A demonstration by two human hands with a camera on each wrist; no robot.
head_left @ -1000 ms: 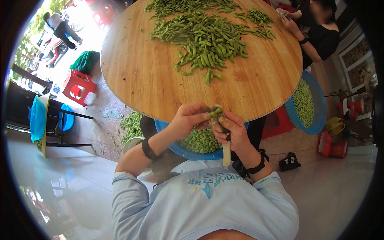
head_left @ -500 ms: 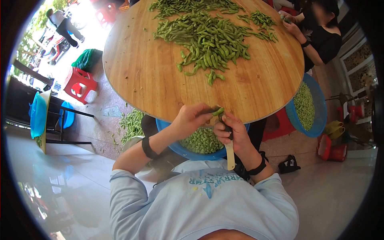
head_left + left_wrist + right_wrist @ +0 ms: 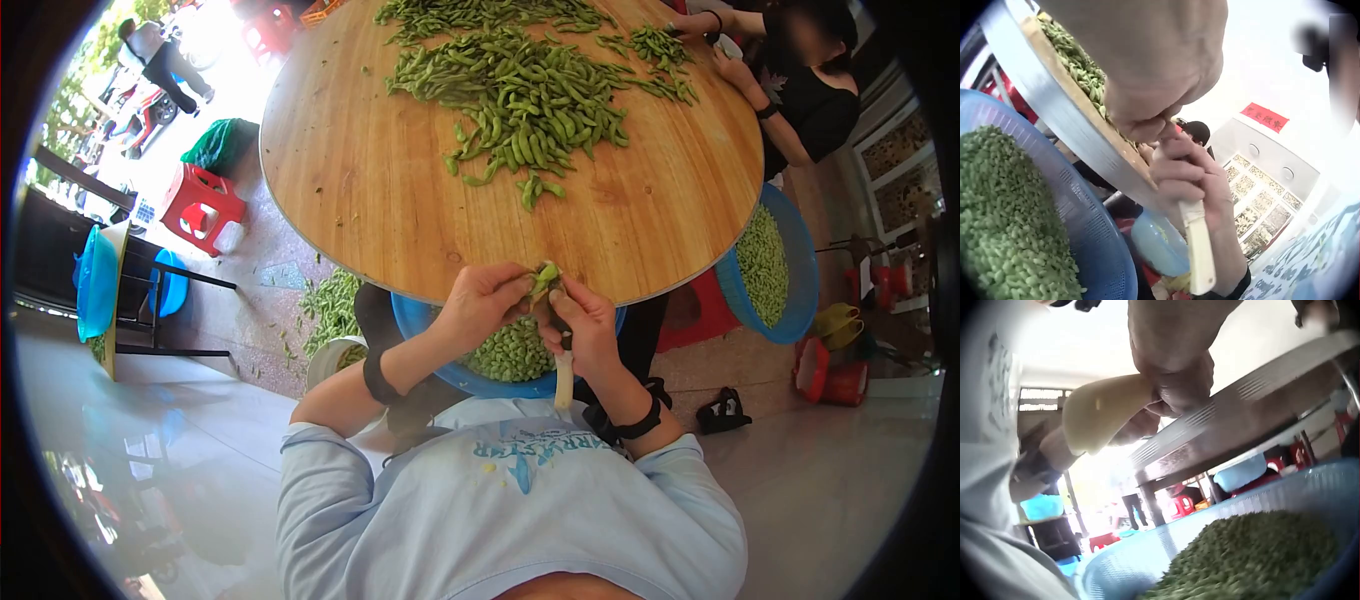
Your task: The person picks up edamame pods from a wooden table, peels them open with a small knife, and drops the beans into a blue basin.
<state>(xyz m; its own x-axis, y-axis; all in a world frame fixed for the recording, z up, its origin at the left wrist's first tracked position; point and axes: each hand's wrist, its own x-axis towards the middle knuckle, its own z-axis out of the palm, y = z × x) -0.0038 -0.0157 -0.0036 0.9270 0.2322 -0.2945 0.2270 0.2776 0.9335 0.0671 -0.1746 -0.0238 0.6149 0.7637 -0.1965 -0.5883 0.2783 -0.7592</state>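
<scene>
Both hands meet above the near table edge in the head view. The left hand [image 3: 482,304] pinches a green pod [image 3: 545,272] between thumb and fingers. Against it, the right hand [image 3: 588,328] grips a tool by its pale handle [image 3: 564,382], which points down toward the shirt. In the left wrist view the right hand's fingers [image 3: 1179,172] curl round that cream handle [image 3: 1200,256]; the tool's working end is hidden by the hands. Beneath them is a blue basket [image 3: 452,376] of shelled green beans [image 3: 510,352]. A large pile of pods [image 3: 530,100] lies on the round wooden table [image 3: 350,180].
Another person [image 3: 810,90] sits at the right of the table, with a blue basin [image 3: 805,290] of beans below. Loose pods [image 3: 335,305] and a pale bucket [image 3: 325,365] are on the floor at left. A red stool [image 3: 200,210] stands farther left.
The pod between the hands looks more opened, showing brighter green. The handle has swung slightly to a more upright angle. The other person's hand has reached to the small pod pile.
</scene>
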